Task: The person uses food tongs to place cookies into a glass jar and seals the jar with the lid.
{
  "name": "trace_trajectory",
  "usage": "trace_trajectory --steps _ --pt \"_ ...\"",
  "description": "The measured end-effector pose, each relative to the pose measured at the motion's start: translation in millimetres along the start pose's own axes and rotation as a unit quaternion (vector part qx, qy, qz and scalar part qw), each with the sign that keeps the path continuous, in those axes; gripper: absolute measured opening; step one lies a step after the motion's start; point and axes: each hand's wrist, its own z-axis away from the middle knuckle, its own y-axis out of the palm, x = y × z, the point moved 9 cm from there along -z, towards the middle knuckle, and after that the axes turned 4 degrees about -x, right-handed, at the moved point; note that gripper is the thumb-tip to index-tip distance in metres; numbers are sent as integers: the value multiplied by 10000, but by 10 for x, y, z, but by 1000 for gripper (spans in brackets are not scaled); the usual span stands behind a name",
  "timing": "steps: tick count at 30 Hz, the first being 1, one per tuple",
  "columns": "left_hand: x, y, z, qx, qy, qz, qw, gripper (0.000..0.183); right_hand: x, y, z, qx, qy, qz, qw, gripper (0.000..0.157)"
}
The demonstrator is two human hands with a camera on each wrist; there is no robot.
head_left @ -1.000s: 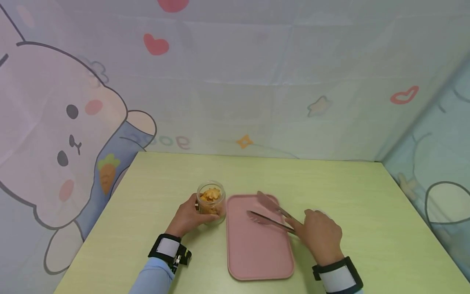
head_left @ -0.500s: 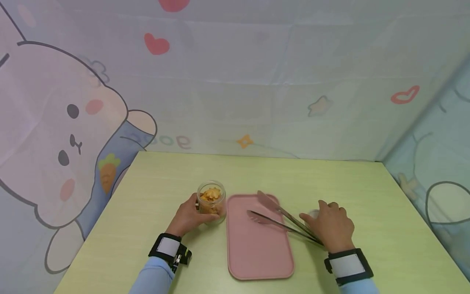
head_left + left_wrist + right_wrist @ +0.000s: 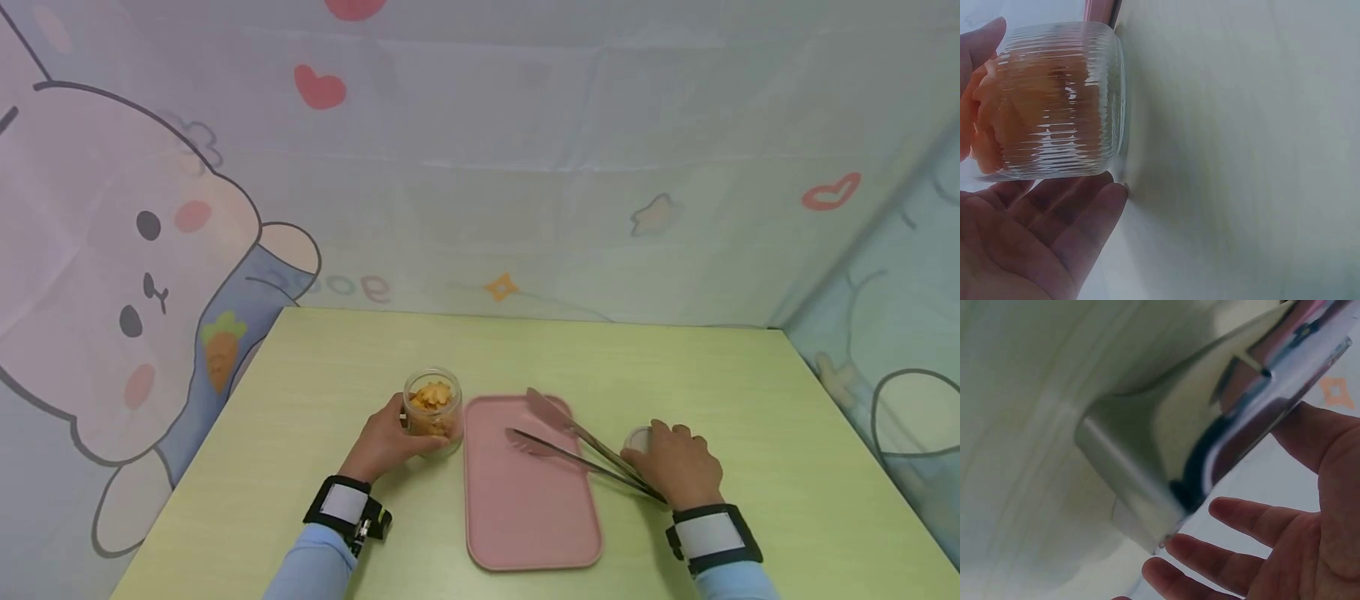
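Observation:
My left hand (image 3: 388,442) holds a clear ribbed glass jar (image 3: 452,425) filled with orange-yellow flower-shaped biscuits (image 3: 433,397). In the left wrist view, the thumb is on one side of the jar (image 3: 1060,100) and the fingers are on the other. Metal tongs (image 3: 600,462) with pinkish tips lie across a pink tray (image 3: 532,517), handle end off its right edge. My right hand (image 3: 684,467) is beside a round, clear lid-like disc (image 3: 638,438), partly covering it. The right wrist view shows extended fingers close to the tongs' shiny end (image 3: 1147,444).
The pale yellow-green table (image 3: 750,400) ends at a printed cloth backdrop (image 3: 525,167) with a cartoon animal on the left. Jar and tray stand side by side, the jar near the tray's upper left corner.
My right hand has let go of the tongs, leaving them on the tray, and has moved right to the clear disc. The left hand stays on the jar.

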Motion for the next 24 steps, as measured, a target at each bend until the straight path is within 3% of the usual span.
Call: trace_trajectory --steps 4,15,24 --pt "-13 -1 4 27 -5 -53 10000 92 -24 27 -2 42 -16 -33 10000 59" --pt "-83 -5 -3 113 193 9 9997 101 -77 38 -57 28 -199 -199 9996 60" --pt "-98 -10 -17 -33 326 19 9995 103 27 -154 -60 -430 -287 -428 9977 60"
